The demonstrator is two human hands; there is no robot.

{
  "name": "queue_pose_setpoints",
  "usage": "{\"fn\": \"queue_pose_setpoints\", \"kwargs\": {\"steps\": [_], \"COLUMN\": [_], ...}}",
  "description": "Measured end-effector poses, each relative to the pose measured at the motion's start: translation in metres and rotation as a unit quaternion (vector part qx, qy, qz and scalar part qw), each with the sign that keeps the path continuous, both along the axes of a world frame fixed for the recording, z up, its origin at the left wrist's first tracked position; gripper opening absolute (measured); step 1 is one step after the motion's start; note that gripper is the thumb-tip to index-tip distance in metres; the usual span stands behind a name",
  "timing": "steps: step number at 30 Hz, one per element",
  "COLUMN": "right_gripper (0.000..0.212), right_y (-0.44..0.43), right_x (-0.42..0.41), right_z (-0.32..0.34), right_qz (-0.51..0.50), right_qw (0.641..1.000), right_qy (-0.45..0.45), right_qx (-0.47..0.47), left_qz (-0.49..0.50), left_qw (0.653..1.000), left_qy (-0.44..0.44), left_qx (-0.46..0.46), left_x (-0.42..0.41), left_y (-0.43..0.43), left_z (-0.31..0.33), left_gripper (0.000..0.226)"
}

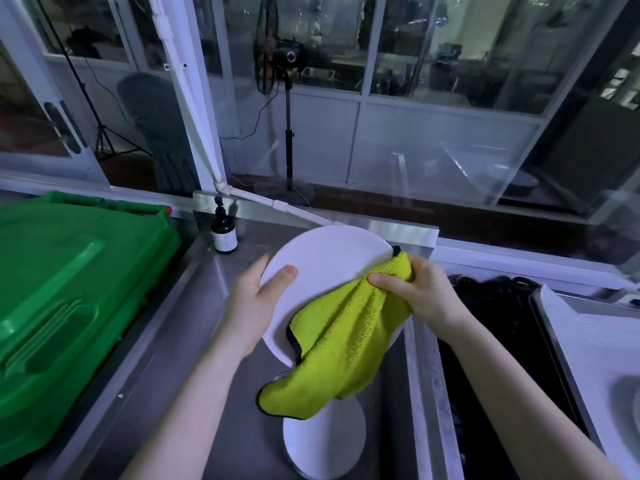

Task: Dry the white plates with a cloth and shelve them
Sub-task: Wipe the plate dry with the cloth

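A white plate is held tilted above a steel surface, with its face turned toward the camera. It is gripped at the left rim by the left hand: the thumb is pressed flat on the face and the fingers are hidden behind the plate. A yellow-green cloth is bunched against the right rim and clutched there by the right hand, whose fingers are curled round the fabric. The rest of the cloth is draped over the lower right of the plate and hangs below it. The upper left of the face is left bare; whether it is wet or dry cannot be told.

The wiping of this plate is judged to be under way and not finished. A second white plate is seen lower down on the steel surface, its upper edge covered by the hanging cloth; whether it has been dried cannot be told. No shelf is shown and no shelved plate can be made out, so the shelving is judged to be wholly left to do, for at least these two plates.

Further out, a dark pump bottle is stood at the back corner, a green plastic lid is seen at the left, and a pale tray at the right. A standing fan is seen beyond the glass.
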State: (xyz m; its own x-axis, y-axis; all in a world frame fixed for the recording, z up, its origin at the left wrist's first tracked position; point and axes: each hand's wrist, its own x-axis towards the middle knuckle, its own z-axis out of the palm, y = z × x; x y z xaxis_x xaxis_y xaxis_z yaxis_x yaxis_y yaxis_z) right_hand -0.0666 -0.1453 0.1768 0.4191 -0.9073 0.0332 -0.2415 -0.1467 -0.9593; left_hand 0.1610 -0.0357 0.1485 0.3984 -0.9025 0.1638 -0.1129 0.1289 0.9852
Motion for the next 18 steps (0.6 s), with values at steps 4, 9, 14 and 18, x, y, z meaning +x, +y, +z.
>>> {"fn": "queue_pose_setpoints", "kwargs": {"steps": [4, 9, 14, 18], "right_gripper": [0.031, 0.038, 0.026, 0.036], "right_y": [-0.011, -0.009, 0.003, 0.015], "right_x": [0.021, 0.036, 0.007, -0.003], "right_z": [0.029, 0.035, 0.0, -0.02], "right_qz": [0.087, 0.124, 0.046, 0.013], "right_qw": [0.962, 0.933, 0.998, 0.997], "right_qy": [0.168, 0.194, -0.043, -0.059], "right_qx": [-0.196, -0.278, -0.014, 0.056], "left_qz": [-0.066, -0.055, 0.06, 0.069], "left_qw": [0.985, 0.979, 0.997, 0.992], "left_qy": [-0.157, -0.194, 0.044, 0.088], "left_qx": [-0.007, -0.034, 0.018, 0.053], "left_x": [0.0, -0.006, 0.001, 0.004], "left_y": [-0.012, -0.013, 0.002, 0.006], "left_z": [0.021, 0.024, 0.002, -0.004], "left_gripper": [0.035, 0.048, 0.028, 0.036]}}
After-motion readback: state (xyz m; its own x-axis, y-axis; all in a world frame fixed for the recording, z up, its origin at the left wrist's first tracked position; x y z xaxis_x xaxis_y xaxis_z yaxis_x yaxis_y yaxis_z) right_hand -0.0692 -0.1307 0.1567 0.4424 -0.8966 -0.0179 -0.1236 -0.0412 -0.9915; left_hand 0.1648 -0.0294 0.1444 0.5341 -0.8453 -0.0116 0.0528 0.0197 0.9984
